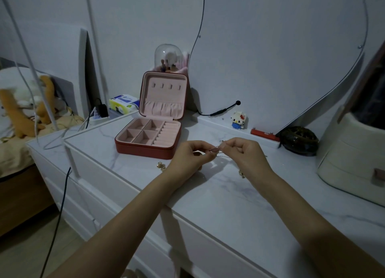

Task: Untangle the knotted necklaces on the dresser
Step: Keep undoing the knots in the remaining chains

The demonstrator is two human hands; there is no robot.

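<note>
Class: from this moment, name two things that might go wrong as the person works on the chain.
1. Both hands, left hand and right hand, pinch the thin necklace chain; pulling apart might tighten the knot or snap it.
2. A gold pendant lies near the dresser edge; a forearm could knock it off.

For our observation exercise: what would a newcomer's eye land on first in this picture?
First, the left hand and right hand pinching a thin necklace chain between them above the marble-patterned dresser top. Next, the open pink-lined jewellery box standing just behind the left hand, its compartments looking empty.
</note>
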